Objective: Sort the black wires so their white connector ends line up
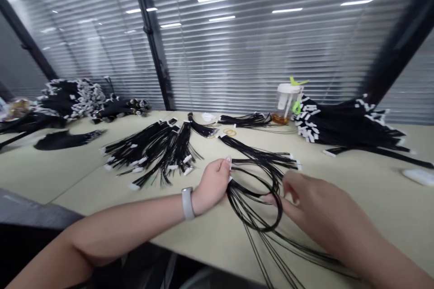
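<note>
My left hand [213, 184], with a grey band on its wrist, pinches the white connector end of a wire harness [256, 223] above the table's front part. Its thin black wires curve into a loop, and several loose ends hang down past the table edge. At the right side of that loop is my right hand [315, 210], fingers curled round the black wires and one fingertip reaching behind them. Slight blur hides the exact grip there. Just beyond the loop lies another bundle of black wires [254, 149] with white connectors.
Fanned wire bundles [152, 149] lie left of centre on the table [91, 194]. Large harness piles [73, 99] [352, 122] stand at the back left and right. A clear jar with a white lid [284, 101] and yellow rubber bands [229, 132] are farther back, before window blinds [271, 54].
</note>
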The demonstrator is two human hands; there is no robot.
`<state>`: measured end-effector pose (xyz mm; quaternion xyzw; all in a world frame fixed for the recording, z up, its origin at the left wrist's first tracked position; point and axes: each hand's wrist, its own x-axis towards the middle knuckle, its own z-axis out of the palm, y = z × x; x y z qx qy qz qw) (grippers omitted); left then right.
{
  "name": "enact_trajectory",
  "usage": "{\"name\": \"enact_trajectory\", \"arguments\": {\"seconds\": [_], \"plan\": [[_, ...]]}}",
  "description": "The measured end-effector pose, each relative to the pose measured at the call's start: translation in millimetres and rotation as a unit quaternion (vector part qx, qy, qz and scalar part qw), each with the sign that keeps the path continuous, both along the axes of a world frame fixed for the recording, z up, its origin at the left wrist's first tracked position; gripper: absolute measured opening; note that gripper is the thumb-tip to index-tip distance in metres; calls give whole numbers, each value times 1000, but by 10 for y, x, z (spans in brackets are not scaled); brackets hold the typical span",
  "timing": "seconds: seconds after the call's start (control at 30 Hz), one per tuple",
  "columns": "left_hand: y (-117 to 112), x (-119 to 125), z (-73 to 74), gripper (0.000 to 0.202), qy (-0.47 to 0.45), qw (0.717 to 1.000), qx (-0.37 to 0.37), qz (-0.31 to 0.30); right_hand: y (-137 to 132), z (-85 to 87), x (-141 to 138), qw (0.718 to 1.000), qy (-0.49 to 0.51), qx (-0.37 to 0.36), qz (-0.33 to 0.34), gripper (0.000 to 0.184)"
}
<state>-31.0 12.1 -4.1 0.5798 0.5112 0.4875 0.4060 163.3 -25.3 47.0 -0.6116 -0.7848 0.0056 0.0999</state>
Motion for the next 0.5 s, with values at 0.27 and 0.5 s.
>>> {"name": "enact_trajectory", "arguments": {"seconds": [0.27, 0.5], "plan": [[14, 4, -9, 47, 7, 1000, 12, 10, -60, -75, -114, 983, 86, -120, 109, 43], [-75, 14, 56, 43, 9, 1000, 19, -2, -38, -172, -201, 951, 206, -140, 185, 37]]}}
